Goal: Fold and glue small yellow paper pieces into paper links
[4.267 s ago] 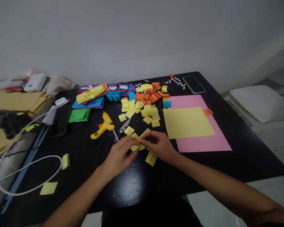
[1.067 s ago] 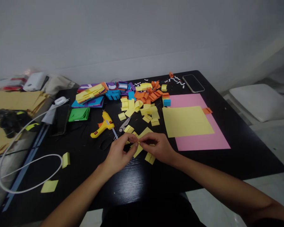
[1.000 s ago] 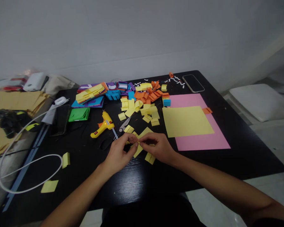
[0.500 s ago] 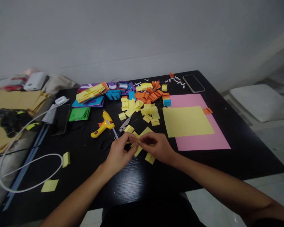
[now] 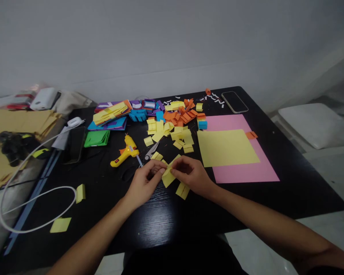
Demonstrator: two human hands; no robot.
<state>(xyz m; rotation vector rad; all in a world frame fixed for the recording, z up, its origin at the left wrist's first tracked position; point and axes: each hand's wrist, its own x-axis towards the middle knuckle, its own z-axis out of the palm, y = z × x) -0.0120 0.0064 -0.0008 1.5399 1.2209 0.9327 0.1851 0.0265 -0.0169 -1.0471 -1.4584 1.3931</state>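
Over the middle of the black table, my left hand (image 5: 143, 183) and my right hand (image 5: 193, 176) meet, fingertips pinched on a small yellow paper piece (image 5: 169, 169). Both thumbs and index fingers cover part of it. A larger yellow paper strip (image 5: 166, 180) shows just below the fingers. Beside my right hand's underside lies a folded yellow paper piece (image 5: 182, 190). Scissors (image 5: 151, 150) lie beyond my left hand, their handles partly hidden. A yellow glue gun (image 5: 128, 152) with a glue stick rests to their left.
Folded yellow papers (image 5: 158, 133) and orange papers (image 5: 180, 116) are heaped farther back. A yellow sheet (image 5: 227, 148) overlaps a pink sheet (image 5: 246, 175) on the right. A phone (image 5: 234, 102) lies behind. Green paper (image 5: 96, 138), a second phone (image 5: 75, 145) and a looped white cable (image 5: 46, 190) are left.
My hands have drawn slightly apart, with the right hand a little higher. The yellow paper between the fingertips shows more now.
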